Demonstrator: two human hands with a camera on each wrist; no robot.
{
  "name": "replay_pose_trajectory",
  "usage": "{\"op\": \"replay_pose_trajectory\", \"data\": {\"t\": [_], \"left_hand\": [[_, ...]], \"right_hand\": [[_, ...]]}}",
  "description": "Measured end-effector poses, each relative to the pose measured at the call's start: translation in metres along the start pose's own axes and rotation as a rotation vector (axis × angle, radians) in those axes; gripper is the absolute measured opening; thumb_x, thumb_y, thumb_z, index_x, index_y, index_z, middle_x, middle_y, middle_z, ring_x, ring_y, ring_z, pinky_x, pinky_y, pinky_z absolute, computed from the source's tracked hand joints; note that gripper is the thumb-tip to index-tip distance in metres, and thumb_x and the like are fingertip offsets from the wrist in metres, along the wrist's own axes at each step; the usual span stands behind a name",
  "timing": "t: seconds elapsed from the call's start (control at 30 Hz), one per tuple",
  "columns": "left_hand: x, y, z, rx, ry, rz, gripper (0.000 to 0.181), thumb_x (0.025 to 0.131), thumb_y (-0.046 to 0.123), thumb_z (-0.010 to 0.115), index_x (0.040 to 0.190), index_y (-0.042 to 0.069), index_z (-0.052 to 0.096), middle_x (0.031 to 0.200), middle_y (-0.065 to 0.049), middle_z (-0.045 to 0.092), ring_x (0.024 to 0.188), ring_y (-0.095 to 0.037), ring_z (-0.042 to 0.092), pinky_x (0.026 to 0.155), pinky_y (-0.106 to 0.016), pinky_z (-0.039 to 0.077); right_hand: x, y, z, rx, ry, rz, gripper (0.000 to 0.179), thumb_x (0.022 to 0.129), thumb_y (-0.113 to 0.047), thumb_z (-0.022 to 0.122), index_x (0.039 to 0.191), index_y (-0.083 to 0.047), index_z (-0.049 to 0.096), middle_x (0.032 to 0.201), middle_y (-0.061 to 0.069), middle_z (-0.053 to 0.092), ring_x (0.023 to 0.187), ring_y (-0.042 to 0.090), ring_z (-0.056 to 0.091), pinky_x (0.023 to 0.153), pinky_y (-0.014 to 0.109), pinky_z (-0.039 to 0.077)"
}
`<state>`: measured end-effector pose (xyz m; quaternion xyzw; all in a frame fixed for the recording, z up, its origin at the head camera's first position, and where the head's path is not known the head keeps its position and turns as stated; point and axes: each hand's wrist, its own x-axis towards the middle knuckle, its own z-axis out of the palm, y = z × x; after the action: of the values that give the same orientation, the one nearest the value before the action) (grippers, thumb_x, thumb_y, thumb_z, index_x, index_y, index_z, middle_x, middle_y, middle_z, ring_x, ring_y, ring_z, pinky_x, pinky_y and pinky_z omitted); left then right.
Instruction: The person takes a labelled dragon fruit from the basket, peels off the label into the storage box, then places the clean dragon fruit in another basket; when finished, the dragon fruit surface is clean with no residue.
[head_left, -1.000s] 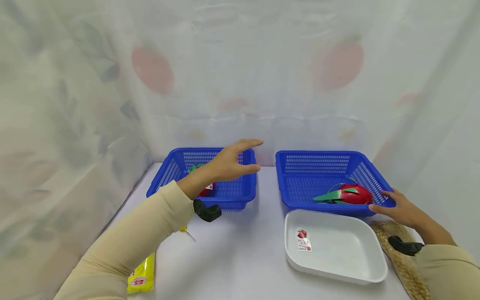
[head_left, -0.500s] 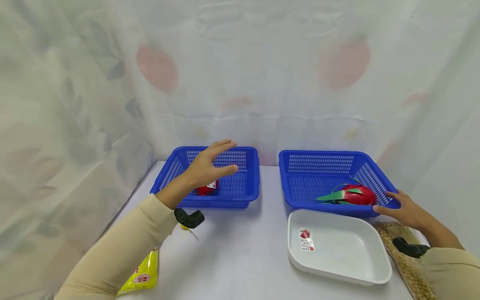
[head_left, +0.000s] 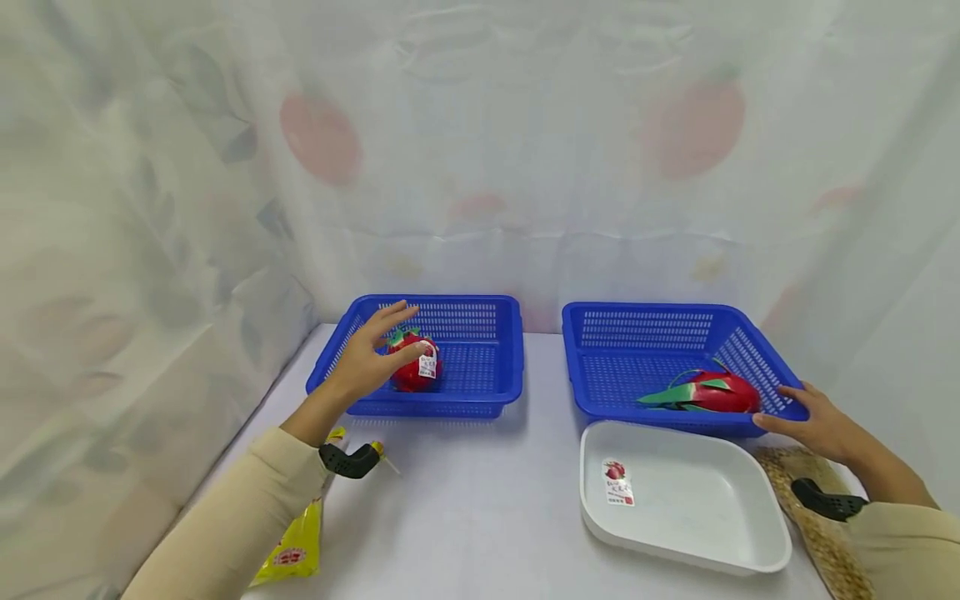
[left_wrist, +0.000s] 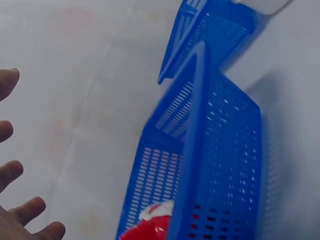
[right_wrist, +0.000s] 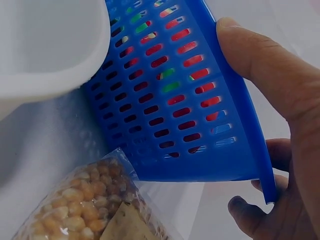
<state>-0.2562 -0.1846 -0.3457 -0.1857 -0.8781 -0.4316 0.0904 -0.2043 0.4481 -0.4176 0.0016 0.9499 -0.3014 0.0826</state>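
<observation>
My left hand (head_left: 367, 358) hovers over the left end of the left blue basket (head_left: 480, 367), fingers spread and nothing in them. In that basket lies a red dragon fruit (head_left: 408, 379) with green tips and a white label, partly behind my thumb. The left wrist view shows the fingers (left_wrist: 27, 210) apart from the basket's rim. At the right blue basket (head_left: 607, 367), my right hand (head_left: 821, 425) grips the near right corner, thumb (right_wrist: 235, 40) on the rim and fingers round the far side. Another dragon fruit (head_left: 723, 392) with long green leaves lies inside it.
In front of the right basket stands a white tray (head_left: 690, 508) with a dragon fruit sticker. A clear bag of corn kernels (right_wrist: 82, 200) lies beside it, under my right forearm. Near my left sleeve are a yellow packet (head_left: 296, 546) and a small yellow item on a stick (head_left: 381, 452).
My left hand has moved left and slightly down across the left basket, revealing more of the dragon fruit there. My right hand stays on the right basket's corner.
</observation>
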Motion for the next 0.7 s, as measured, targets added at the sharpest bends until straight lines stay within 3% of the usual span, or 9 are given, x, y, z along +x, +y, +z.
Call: {"op": "replay_pose_trajectory", "data": {"t": [0.1,0.43,0.6,0.7], "left_hand": [[-0.004,-0.015,-0.003,-0.004,0.028,-0.006,0.063,0.089,0.040,0.068,0.146,0.022,0.046,0.156,-0.002,0.026,0.142,-0.030,0.018,0.103,-0.061,0.029],[-0.017,-0.061,-0.023,0.043,0.170,-0.044,0.060,0.090,0.035,0.068,0.143,0.015,0.050,0.155,-0.008,0.027,0.141,-0.039,0.014,0.097,-0.077,0.013],[-0.022,-0.082,-0.028,0.115,0.204,-0.069,0.061,0.089,0.038,0.069,0.142,0.014,0.051,0.154,-0.012,0.030,0.140,-0.042,0.012,0.096,-0.078,0.011],[-0.026,-0.098,-0.033,0.098,0.209,-0.102,0.062,0.088,0.039,0.069,0.142,0.013,0.051,0.154,-0.013,0.030,0.140,-0.042,0.013,0.097,-0.077,0.011]], "right_hand": [[0.000,0.001,0.000,0.005,-0.005,0.001,0.100,0.089,-0.051,0.059,0.141,0.020,0.011,0.137,0.049,-0.004,0.114,0.072,0.016,0.077,0.076,0.034],[0.001,0.000,-0.001,0.028,-0.013,-0.004,0.100,0.090,-0.050,0.059,0.141,0.020,0.009,0.137,0.050,-0.006,0.115,0.073,0.015,0.079,0.076,0.033],[-0.001,-0.001,0.000,0.033,0.000,-0.006,0.100,0.089,-0.049,0.060,0.141,0.020,0.009,0.138,0.049,-0.006,0.114,0.073,0.016,0.078,0.075,0.034],[-0.001,-0.001,0.001,0.030,0.002,-0.005,0.101,0.089,-0.050,0.060,0.141,0.020,0.009,0.138,0.049,-0.006,0.114,0.073,0.016,0.078,0.075,0.034]]}}
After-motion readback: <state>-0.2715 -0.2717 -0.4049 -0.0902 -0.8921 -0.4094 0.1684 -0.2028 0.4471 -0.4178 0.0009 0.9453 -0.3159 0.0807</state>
